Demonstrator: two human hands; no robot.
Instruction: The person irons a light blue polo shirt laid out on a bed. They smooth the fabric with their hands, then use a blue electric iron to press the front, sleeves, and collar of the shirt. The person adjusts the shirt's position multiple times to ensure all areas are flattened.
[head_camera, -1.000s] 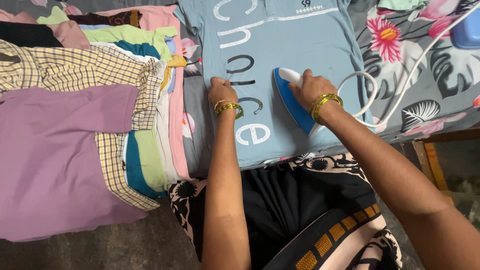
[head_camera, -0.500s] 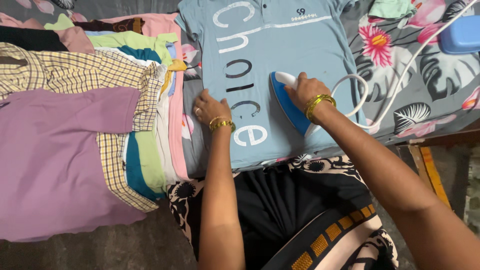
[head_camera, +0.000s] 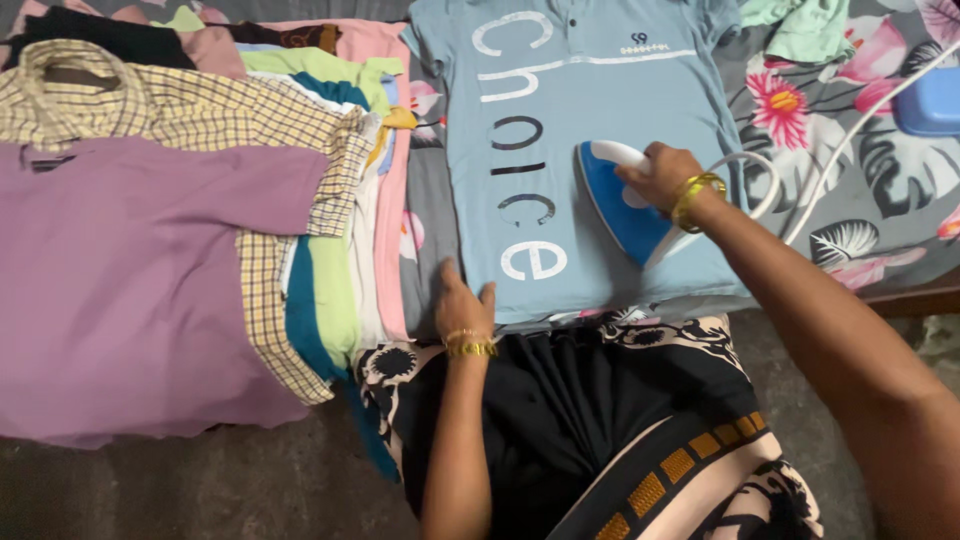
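Observation:
A light blue polo shirt (head_camera: 570, 110) with large white and dark letters lies flat on the flowered cloth. My right hand (head_camera: 662, 175) grips the handle of a blue and white iron (head_camera: 612, 205) that rests on the shirt's right half. A white cord (head_camera: 840, 150) runs from the iron to the upper right. My left hand (head_camera: 463, 305) lies flat, fingers apart, on the shirt's lower left hem. Both wrists wear gold bangles.
A stack of flat clothes fills the left: a purple shirt (head_camera: 130, 270) on top, a checked shirt (head_camera: 190, 100), green, teal and pink pieces (head_camera: 345, 270). A green garment (head_camera: 800, 30) and a blue object (head_camera: 930, 100) lie at the upper right. Black patterned cloth (head_camera: 590, 420) covers my lap.
My left hand has slid from the middle of the shirt down to its lower left hem. The iron has stayed on the right side of the shirt, with my right hand on it.

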